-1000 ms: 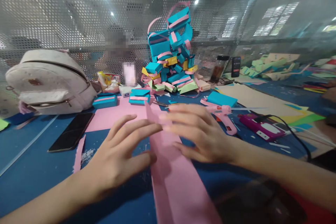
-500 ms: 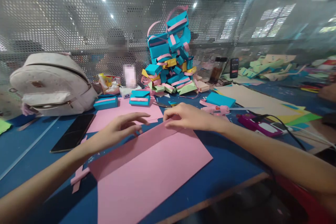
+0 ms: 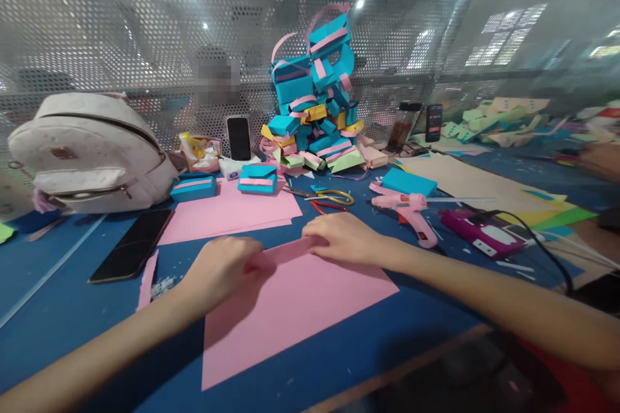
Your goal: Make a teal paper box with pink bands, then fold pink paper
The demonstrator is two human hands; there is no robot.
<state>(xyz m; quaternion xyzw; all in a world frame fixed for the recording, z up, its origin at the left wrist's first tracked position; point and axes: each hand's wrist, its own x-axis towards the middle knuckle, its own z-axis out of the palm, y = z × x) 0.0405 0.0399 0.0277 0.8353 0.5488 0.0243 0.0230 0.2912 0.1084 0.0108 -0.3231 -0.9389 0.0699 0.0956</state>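
Note:
A large sheet of pink paper (image 3: 300,316) lies on the blue table in front of me, its far edge raised and folded over. My left hand (image 3: 223,268) is closed around the left part of that far edge. Fingers curled, my right hand (image 3: 341,237) grips the same edge farther right. Between the two hands a narrow band of the fold shows; the fingertips are partly hidden. Just beyond my right hand lie scissors (image 3: 341,195) with yellow and red handles, and a pink glue gun (image 3: 409,210) rests to its right.
A white backpack (image 3: 97,155) and a black phone (image 3: 130,246) are on the left. Small blue paper boxes (image 3: 258,179) sit on more pink sheets (image 3: 227,213). Behind them rises a stack of paper bags (image 3: 314,97). At right are a purple device (image 3: 479,232) with cables and beige sheets (image 3: 465,174).
My left hand has come down from hovering and closed on the paper's edge. The sheet has shifted right and its far edge is folded up. My right hand still grips the edge.

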